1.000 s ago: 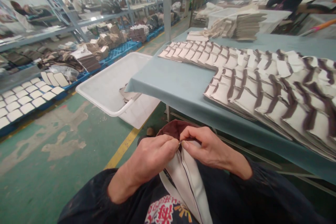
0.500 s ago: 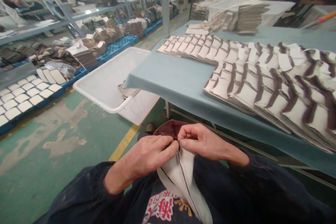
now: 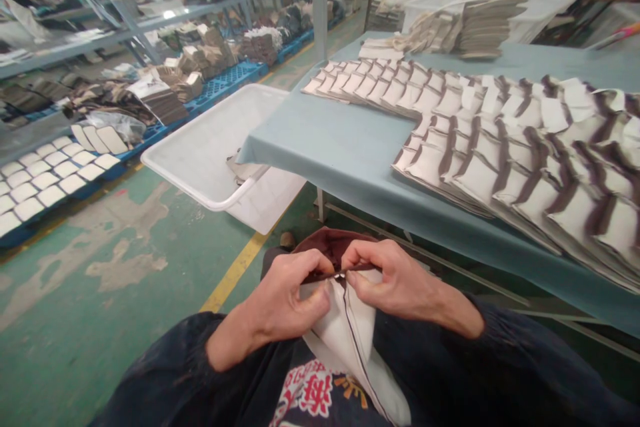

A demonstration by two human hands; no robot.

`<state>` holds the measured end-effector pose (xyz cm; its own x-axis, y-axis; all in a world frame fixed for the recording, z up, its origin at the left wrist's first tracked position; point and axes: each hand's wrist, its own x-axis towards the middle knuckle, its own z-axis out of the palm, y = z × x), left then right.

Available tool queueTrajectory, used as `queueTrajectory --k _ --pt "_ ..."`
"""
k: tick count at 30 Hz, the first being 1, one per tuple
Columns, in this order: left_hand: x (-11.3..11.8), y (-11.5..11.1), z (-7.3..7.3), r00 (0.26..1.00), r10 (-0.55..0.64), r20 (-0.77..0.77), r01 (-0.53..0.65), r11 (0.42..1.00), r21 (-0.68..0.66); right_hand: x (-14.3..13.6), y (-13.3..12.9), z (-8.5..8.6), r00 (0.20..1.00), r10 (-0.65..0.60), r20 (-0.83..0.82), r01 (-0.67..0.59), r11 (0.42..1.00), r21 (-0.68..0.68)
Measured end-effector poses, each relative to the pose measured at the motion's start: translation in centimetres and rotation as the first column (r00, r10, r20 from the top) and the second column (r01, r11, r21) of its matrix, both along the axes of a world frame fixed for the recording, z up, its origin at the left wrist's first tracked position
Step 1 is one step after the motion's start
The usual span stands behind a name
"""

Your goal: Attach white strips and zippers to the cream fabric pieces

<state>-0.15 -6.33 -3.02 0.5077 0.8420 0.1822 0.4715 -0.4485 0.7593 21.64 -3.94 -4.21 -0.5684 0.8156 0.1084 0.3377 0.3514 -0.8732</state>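
A white fabric piece (image 3: 357, 327) with a dark seam down its length and a dark top edge hangs in front of my body, over the printed apron (image 3: 310, 387). My left hand (image 3: 287, 293) pinches its upper edge from the left, thumb in front. Close beside it, my right hand (image 3: 385, 277) pinches the same dark edge, also with thumb and fingers closed. The edge is stretched between the two hands. Behind them shows reddish-brown cloth (image 3: 325, 240), partly hidden by my fingers.
A blue-grey covered table (image 3: 330, 137) carries overlapping rows of white, dark-edged fabric pieces (image 3: 480, 160). A white plastic bin (image 3: 185, 150) stands on the floor at its left. Blue pallets (image 3: 245, 73) with stacked fabric lie beyond. Several people are in the background.
My hands have moved slightly apart along the fabric's edge, so more of the dark edge shows between them. The view has shifted a little.
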Motion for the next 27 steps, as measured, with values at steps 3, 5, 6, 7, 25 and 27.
queueTrajectory --k 3,5,6,7,25,27 --pt "-0.4 0.3 0.1 0.998 -0.065 -0.005 0.065 0.995 -0.082 -0.1 -0.3 -0.3 1.0 0.007 0.015 -0.009 0.988 0.152" --pt "-0.5 0.5 0.0 0.993 -0.113 -0.046 0.109 0.991 -0.082 0.0 -0.4 -0.4 0.999 0.008 0.039 -0.019 0.963 0.268" --pt "-0.6 0.6 -0.2 0.988 -0.136 -0.077 0.133 0.99 -0.054 0.1 -0.4 -0.4 0.999 0.007 0.05 -0.022 0.948 0.318" --pt "-0.6 0.7 -0.4 0.981 -0.158 -0.117 0.158 0.987 -0.007 0.2 -0.5 -0.5 0.998 0.007 0.059 -0.027 0.935 0.354" --pt "0.1 0.0 0.4 0.977 -0.186 -0.1 0.186 0.983 -0.007 1.7 -2.1 2.3 0.958 0.139 0.25 -0.2 0.95 0.239" --pt "0.5 -0.5 0.6 0.991 -0.125 -0.051 0.125 0.992 -0.003 1.6 -2.2 2.6 0.965 0.138 0.222 -0.177 0.97 0.169"
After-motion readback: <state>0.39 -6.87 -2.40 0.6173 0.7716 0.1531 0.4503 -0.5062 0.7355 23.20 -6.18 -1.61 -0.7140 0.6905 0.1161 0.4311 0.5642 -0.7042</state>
